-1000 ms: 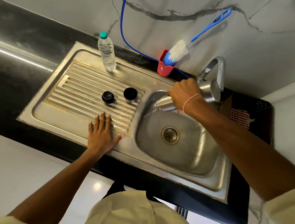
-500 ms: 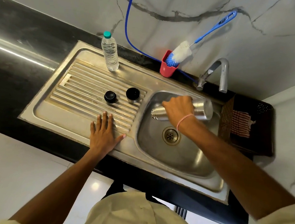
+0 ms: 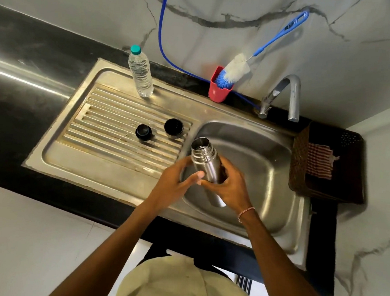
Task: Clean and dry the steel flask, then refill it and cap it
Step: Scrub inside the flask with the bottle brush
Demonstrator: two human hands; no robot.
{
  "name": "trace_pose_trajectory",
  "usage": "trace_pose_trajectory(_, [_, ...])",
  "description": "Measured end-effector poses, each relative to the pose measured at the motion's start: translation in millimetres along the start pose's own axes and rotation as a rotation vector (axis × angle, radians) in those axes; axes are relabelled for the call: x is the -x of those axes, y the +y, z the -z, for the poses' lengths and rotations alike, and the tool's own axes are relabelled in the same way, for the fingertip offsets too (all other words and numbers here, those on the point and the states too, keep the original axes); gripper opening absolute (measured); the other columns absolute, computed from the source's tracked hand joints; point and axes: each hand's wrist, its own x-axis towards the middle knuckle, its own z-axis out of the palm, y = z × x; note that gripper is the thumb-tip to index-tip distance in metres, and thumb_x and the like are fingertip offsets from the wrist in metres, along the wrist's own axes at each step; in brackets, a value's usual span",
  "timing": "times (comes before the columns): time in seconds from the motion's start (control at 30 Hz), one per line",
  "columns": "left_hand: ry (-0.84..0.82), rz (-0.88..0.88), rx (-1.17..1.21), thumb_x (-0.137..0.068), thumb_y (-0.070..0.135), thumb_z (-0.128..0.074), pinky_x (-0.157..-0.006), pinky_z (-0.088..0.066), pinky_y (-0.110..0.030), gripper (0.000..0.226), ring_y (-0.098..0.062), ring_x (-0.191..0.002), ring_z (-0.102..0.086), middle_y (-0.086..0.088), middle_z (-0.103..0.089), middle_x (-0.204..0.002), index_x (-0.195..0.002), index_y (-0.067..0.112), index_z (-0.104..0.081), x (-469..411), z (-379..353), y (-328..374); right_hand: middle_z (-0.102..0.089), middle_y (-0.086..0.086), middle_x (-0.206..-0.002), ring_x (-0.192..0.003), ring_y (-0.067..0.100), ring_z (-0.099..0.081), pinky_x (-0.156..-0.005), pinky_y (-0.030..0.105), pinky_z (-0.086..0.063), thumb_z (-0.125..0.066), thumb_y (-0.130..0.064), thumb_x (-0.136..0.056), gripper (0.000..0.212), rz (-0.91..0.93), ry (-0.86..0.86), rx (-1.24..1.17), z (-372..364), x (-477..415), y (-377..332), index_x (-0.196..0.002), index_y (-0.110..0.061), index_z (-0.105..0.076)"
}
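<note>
Steel shows nearly everywhere: the steel flask is held above the left side of the sink basin, tilted, with its open mouth pointing up and toward the far left and its base toward the near right. The right hand grasps the flask's lower body from the right, fingers curled round it, a pink thread bracelet on the wrist. The left hand holds it from the left, thumb laid across the front of the body and fingers wrapped behind. Both hands cover the flask's middle, and with the flask they hide part of the basin floor. The mouth looks dark inside; whether any water sits in it I cannot tell.

On the ribbed draining board to the left, a black stopper and a black cap stand near each other, apart from the flask. At the board's far edge a clear water bottle with a teal lid stands upright. Right of it, a red cup holds a bottle brush whose blue handle leans against the marble wall. A blue hose runs down the wall and behind the cup toward the tap, which arches over the basin's far right corner. Just right of the sink, a dark basket holds a red-and-white striped cloth. Black countertop surrounds the sink.
</note>
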Motion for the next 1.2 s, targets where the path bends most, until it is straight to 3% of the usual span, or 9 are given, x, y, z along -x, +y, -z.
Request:
trace_pose_trajectory(0.17, [0.148, -0.203, 0.034, -0.073, 0.043, -0.087, -0.089, -0.044, -0.009, 0.067, 0.006, -0.109, -0.063, 0.017, -0.068, -0.117, -0.129, 0.018, -0.060, -9, 7, 52, -0.067, -0.011, -0.119, -0.108, 0.005, -0.065, -0.085, 0.017, -0.051, -0.094, -0.020, -0.063, 0.076, 0.065, 0.053, -0.141, 9, -10, -32, -0.124, -0.022, -0.050])
trace_pose_trajectory(0.33, [0.210, -0.440, -0.147, -0.067, 0.039, -0.097, -0.104, -0.050, -0.033, 0.078, -0.015, -0.123, -0.060, 0.004, -0.065, -0.130, -0.133, 0.017, -0.062, -18, 20, 73, -0.064, -0.031, -0.110, -0.104, -0.001, -0.064, -0.086, 0.015, -0.049, -0.098, -0.017, -0.058, 0.078, 0.142, 0.115, -0.155, 20, -19, -53, -0.117, -0.024, -0.047])
trace_pose_trajectory(0.63, [0.280, -0.470, -0.194, -0.069, 0.040, -0.095, -0.103, -0.053, -0.036, 0.076, -0.014, -0.123, -0.062, 0.002, -0.067, -0.130, -0.132, 0.011, -0.064, -24, 26, 78, -0.063, -0.023, -0.112, -0.102, -0.010, -0.063, -0.084, 0.010, -0.050, -0.099, -0.020, -0.059, 0.077, 0.198, 0.103, -0.099, 24, -30, -62, -0.116, -0.023, -0.047])
trace_pose_trajectory(0.83, [0.265, -0.327, -0.075, -0.068, 0.026, -0.097, -0.092, -0.047, -0.010, 0.070, 0.005, -0.111, -0.064, 0.023, -0.068, -0.117, -0.129, 0.019, -0.064, -37, 24, 83, -0.064, -0.009, -0.130, -0.119, 0.004, -0.061, -0.099, 0.029, -0.053, -0.097, -0.023, -0.062, 0.087, 0.124, -0.092, -0.045, 38, -46, -60, -0.135, -0.021, -0.050])
trace_pose_trajectory(0.9, [0.263, -0.308, -0.075, -0.069, 0.029, -0.095, -0.089, -0.050, -0.012, 0.071, 0.003, -0.107, -0.066, 0.019, -0.069, -0.115, -0.131, 0.016, -0.064, -49, 28, 86, -0.063, -0.009, -0.131, -0.121, 0.009, -0.060, -0.100, 0.040, -0.054, -0.096, -0.025, -0.061, 0.087, 0.082, -0.260, 0.045, 63, -62, -73, -0.135, -0.030, -0.051])
trace_pose_trajectory(0.97, [0.256, -0.307, -0.083, -0.070, 0.034, -0.094, -0.088, -0.052, -0.016, 0.073, 0.000, -0.106, -0.067, 0.012, -0.070, -0.116, -0.133, 0.014, -0.062, -62, 33, 89, -0.065, -0.008, -0.129, -0.119, 0.011, -0.061, -0.098, 0.035, -0.054, -0.094, -0.026, -0.064, 0.076, 0.055, -0.348, 0.156, 94, -83, -94, -0.130, -0.032, -0.056])
trace_pose_trajectory(1.03, [0.265, -0.314, -0.116, -0.069, 0.044, -0.090, -0.085, -0.050, -0.012, 0.075, -0.001, -0.104, -0.064, 0.007, -0.067, -0.118, -0.132, 0.016, -0.061, -76, 36, 90, -0.068, -0.006, -0.124, -0.114, 0.012, -0.064, -0.096, 0.031, -0.053, -0.088, -0.035, -0.072, 0.057, 0.161, -0.247, 0.346, 126, -107, -120, -0.124, -0.028, -0.065])
trace_pose_trajectory(1.13, [0.294, -0.302, -0.202, -0.068, 0.050, -0.088, -0.084, -0.044, -0.006, 0.075, 0.003, -0.101, -0.059, 0.008, -0.061, -0.118, -0.131, 0.022, -0.060, -88, 38, 88, -0.069, -0.001, -0.115, -0.108, 0.021, -0.063, -0.092, 0.042, -0.054, -0.074, -0.042, -0.085, 0.030, 0.448, 0.095, 0.799, 170, -151, -162, -0.110, -0.025, -0.070])
trace_pose_trajectory(1.2, [0.299, -0.294, -0.217, -0.068, 0.049, -0.089, -0.086, -0.049, -0.016, 0.076, -0.003, -0.102, -0.060, 0.009, -0.061, -0.119, -0.133, 0.024, -0.058, -92, 40, 85, -0.067, 0.005, -0.115, -0.108, 0.027, -0.061, -0.090, 0.044, -0.053, -0.069, -0.037, -0.091, 0.027, 0.503, 0.151, 1.058, 190, -183, -189, -0.112, -0.020, -0.068])
